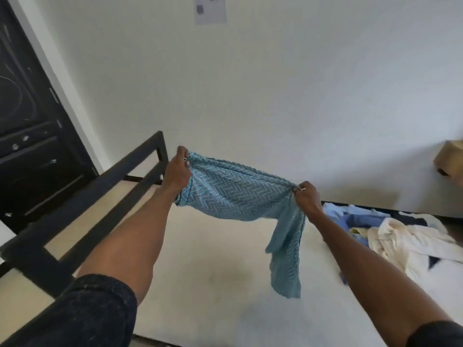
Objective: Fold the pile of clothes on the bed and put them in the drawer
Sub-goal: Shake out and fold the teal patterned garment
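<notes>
Head view shows a teal zigzag-patterned garment (pixel 233 194) stretched in the air above the bed (pixel 213 271), held between the two hands. Left hand (pixel 178 169) pinches one upper corner of the cloth with curled fingers; right hand (pixel 307 196) pinches the opposite corner, sitting lower, so the top edge slopes down to the right. Both hands are well apart, with the fabric taut between them. A narrow length of the same garment hangs down from below the right hand, its end dangling above the mattress without clearly touching it.

On the bed to the right lies the pile of clothes (pixel 390 236): a cream garment on top, pale blue and darker blue pieces beneath and behind it, all loosely heaped.

Along the left runs the black bed frame (pixel 82 204), its rails tilted across the view. Beyond it stands a dark door (pixel 32 126). A white wall (pixel 275 96) fills the background, with a paper sheet (pixel 211 8) stuck near the top. A brown cardboard box (pixel 451 159) sits at the far right edge; its contents cannot be seen.
</notes>
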Tool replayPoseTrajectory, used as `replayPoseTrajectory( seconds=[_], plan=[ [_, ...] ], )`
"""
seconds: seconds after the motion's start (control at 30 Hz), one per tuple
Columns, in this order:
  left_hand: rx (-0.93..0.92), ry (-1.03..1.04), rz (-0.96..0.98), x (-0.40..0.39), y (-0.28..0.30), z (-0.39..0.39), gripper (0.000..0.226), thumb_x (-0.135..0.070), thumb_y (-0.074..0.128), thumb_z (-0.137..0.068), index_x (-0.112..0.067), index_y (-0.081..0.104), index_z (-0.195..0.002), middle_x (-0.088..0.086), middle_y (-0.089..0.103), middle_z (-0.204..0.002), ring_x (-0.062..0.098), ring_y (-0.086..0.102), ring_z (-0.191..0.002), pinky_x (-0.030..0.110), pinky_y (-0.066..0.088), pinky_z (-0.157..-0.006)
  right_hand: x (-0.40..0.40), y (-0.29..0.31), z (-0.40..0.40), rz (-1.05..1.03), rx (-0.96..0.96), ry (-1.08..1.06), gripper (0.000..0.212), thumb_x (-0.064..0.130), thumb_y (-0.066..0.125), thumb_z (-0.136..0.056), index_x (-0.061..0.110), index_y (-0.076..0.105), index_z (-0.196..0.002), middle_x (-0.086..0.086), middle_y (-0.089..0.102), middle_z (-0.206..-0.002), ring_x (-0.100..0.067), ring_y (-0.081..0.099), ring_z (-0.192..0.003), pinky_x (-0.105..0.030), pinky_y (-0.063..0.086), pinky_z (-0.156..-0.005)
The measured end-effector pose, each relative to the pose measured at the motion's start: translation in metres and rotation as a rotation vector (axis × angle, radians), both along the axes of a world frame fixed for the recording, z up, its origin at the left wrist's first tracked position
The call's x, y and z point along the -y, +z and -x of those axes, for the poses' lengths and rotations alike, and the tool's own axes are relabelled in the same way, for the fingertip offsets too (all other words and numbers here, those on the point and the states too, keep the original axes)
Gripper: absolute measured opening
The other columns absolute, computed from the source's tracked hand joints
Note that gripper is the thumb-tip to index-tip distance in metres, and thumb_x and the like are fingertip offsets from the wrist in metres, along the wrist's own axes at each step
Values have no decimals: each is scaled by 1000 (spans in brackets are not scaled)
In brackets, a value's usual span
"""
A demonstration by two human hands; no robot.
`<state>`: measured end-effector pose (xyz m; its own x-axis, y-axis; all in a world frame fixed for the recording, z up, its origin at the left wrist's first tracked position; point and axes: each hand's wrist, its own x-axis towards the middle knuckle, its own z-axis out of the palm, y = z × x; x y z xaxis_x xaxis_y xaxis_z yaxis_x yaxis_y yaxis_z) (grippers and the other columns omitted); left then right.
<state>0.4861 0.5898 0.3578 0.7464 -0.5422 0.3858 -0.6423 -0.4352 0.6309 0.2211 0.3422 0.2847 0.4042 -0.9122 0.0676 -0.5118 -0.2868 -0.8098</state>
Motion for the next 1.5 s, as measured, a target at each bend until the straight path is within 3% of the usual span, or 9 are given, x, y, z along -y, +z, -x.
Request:
replayPoseTrajectory(
  seconds=[0.1,0.27,0.6,0.8,1.0,1.2,1.3,1.4,1.5],
  plan=[
    [-260,-76,26,22,-32,18,39,14,37,-87,-13,53,-65,11,62,-75,20,54,-68,33,44,-72,26,-16,42,13,-129,6,26,27,62,-96,4,52,-88,-14,53,-80,-28,50,-76,-35,30,-61],
    [-675,-164,-1,55,-81,58,14,0,59,-90,-8,70,-95,9,68,-93,17,58,-79,24,46,-74,63,-34,106,41,-273,93,29,25,61,-97,0,62,-81,-16,57,-77,-28,56,-78,-32,31,-64],
    [-1037,-252,-229,51,-182,57,43,7,59,-84,-12,69,-120,14,58,-135,38,56,-121,55,49,-100,109,-73,95,-111,-772,449,29,28,58,-99,4,67,-85,-6,58,-71,-21,53,-72,-27,38,-65],
    [-1030,-189,-364,31,-267,-39,42,2,65,-88,-20,68,-124,12,50,-144,30,46,-134,45,39,-111,106,-154,-27,-165,-956,590,40,31,51,-102,-4,66,-113,-18,65,-116,-27,58,-99,-25,35,-73],
    [-935,-105,-469,18,-416,-168,47,1,62,-92,-15,57,-135,2,50,-134,12,55,-95,18,46,-79,104,-327,-184,-284,-988,685,35,28,52,-102,0,68,-115,-19,66,-119,-27,60,-103,-27,39,-77],
    [-981,10,-440,17,-538,-263,26,4,65,-88,-21,74,-87,6,72,-98,19,65,-96,32,50,-91,108,-442,-295,-229,-1013,735,33,20,48,-104,-5,65,-119,-22,63,-125,-35,58,-115,-34,42,-90],
    [-991,72,-322,32,-575,-291,19,3,64,-91,-14,71,-96,6,68,-103,21,62,-105,27,50,-91,115,-488,-328,-36,-978,497,26,8,51,-94,3,63,-116,-24,60,-125,-40,56,-115,-40,42,-94],
    [-1084,47,-304,38,-599,-304,57,-13,78,-84,-13,55,-136,0,59,-127,14,59,-113,29,47,-99,90,-511,-340,284,-855,295,44,-4,49,-82,-3,51,-125,-27,47,-128,-42,44,-118,-49,34,-98],
    [-968,-27,-437,21,-619,-298,96,-41,88,-66,-32,39,-149,-3,60,-133,13,60,-117,34,49,-100,20,-534,-337,251,-710,432,33,-1,54,-84,-2,54,-118,-22,51,-121,-38,47,-111,-48,39,-94]
  ],
)
